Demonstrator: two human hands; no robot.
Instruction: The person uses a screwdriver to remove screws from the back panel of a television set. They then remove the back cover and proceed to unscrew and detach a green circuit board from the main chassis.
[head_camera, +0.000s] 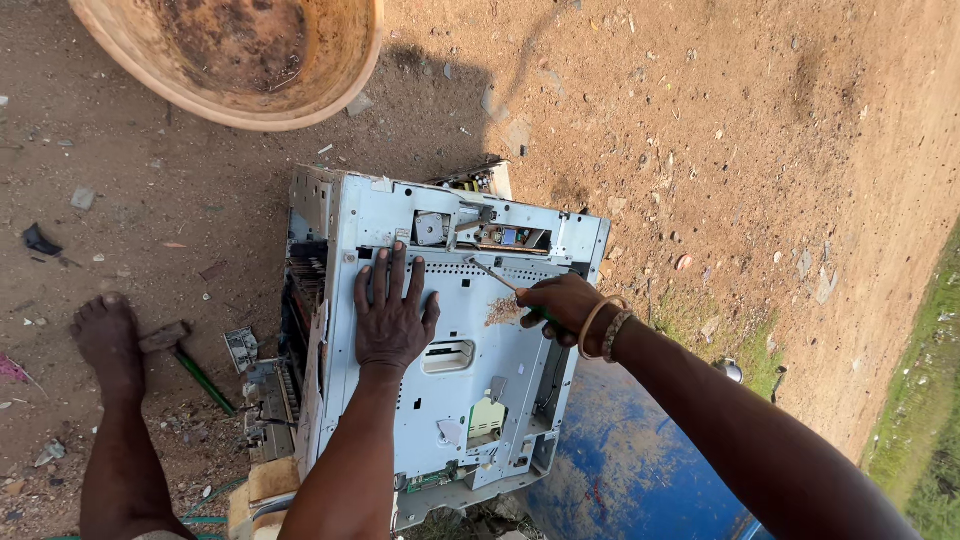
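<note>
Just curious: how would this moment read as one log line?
left hand: flat on metal casing | right hand: holds screwdriver, tip on casing | ground: bowl, hammer

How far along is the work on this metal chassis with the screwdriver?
Done: outer casing off, the chassis bare. In hand: left hand flat on the metal panel, right hand working a screwdriver near the top edge. Left: panel and circuit board still attached.
</note>
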